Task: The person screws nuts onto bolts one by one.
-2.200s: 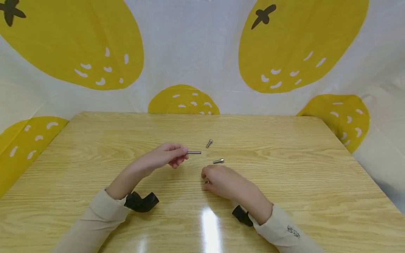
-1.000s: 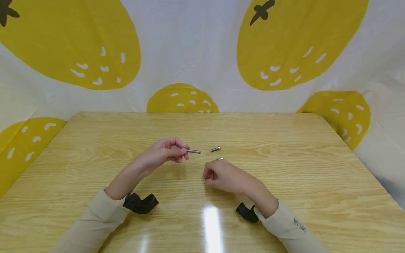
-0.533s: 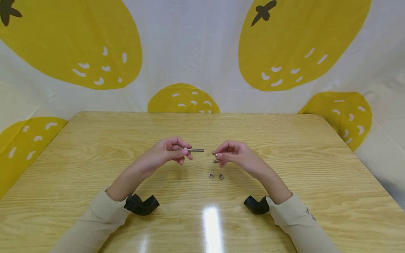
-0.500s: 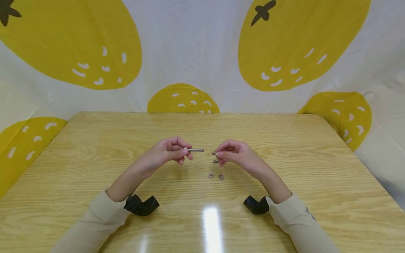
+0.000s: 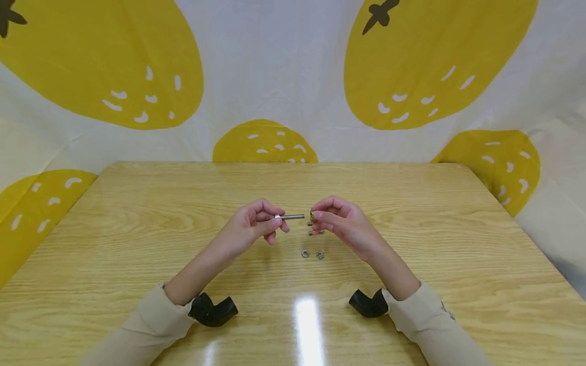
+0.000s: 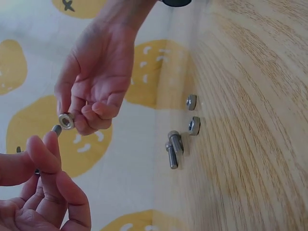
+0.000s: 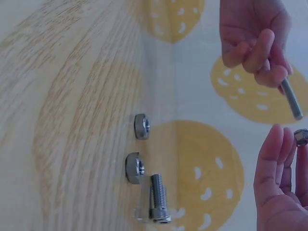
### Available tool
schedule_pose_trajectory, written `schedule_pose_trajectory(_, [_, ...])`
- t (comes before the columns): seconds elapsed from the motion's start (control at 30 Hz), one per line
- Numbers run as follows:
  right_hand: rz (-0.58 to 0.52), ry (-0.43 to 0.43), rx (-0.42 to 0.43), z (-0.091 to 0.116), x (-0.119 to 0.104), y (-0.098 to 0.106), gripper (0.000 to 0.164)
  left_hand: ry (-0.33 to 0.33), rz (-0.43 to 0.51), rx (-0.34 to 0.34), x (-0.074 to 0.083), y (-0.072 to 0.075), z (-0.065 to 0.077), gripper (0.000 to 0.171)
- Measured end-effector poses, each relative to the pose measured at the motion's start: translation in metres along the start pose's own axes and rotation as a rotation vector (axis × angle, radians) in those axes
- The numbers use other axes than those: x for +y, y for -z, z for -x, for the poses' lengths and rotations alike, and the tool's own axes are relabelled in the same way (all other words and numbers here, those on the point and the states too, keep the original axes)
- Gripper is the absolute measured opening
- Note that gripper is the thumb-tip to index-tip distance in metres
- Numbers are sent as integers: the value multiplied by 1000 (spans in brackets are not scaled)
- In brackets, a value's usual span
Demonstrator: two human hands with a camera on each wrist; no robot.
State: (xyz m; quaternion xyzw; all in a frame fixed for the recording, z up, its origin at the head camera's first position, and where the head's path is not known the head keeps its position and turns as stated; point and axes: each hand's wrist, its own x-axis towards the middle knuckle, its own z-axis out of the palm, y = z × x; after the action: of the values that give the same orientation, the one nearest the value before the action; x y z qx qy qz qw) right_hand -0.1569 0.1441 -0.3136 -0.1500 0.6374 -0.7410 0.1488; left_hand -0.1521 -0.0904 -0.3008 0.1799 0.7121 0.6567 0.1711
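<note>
My left hand [image 5: 256, 223] pinches a metal bolt [image 5: 293, 217] near its head, with the shank pointing right. Opposite it, my right hand [image 5: 343, 221] pinches a hex nut [image 5: 312, 215] between thumb and fingers. The left wrist view shows the hole of this nut [image 6: 66, 121] facing the bolt's tip [image 6: 57, 130]. A small gap separates the bolt [image 7: 292, 100] from the nut [image 7: 301, 137] in the right wrist view. Both hands are above the table.
Two loose nuts, one at the left [image 5: 305, 253] and one at the right [image 5: 320, 255], lie on the wooden table [image 5: 183, 193]. Two socket-head bolts [image 7: 158, 199] lie close together beyond them. A patterned cloth [image 5: 274, 76] hangs behind the table.
My right hand has lifted a nut from the table, leaving two others in view, and has turned toward the bolt. My left hand has shifted slightly right, narrowing the gap.
</note>
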Motion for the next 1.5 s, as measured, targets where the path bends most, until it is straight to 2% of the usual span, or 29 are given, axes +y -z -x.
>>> schedule_pose_trajectory(0.47, [152,51,53,4,-8,-11,23,-69,-4,24,2,-5,1,21])
schedule_pose_trajectory(0.63, [181,44,49,5,-12,-14,30,-81,1,27,1,-6,1,20])
schedule_pose_trajectory(0.93, [211,36,38,7,-14,-14,33,-84,2,32,1,-8,2,19])
schedule_pose_trajectory(1.1, [217,23,40,8,-18,-15,32,-79,-27,46,2,-8,4,17])
schedule_pose_trajectory(1.2, [211,9,43,9,-20,-15,32,-103,-58,52,3,-8,5,14])
schedule_pose_trajectory(1.33, [193,-4,46,9,-21,-15,33,-146,-102,86,3,-9,5,12])
schedule_pose_trajectory(1.5, [164,-3,46,9,-22,-16,30,-156,-143,175,4,-10,5,13])
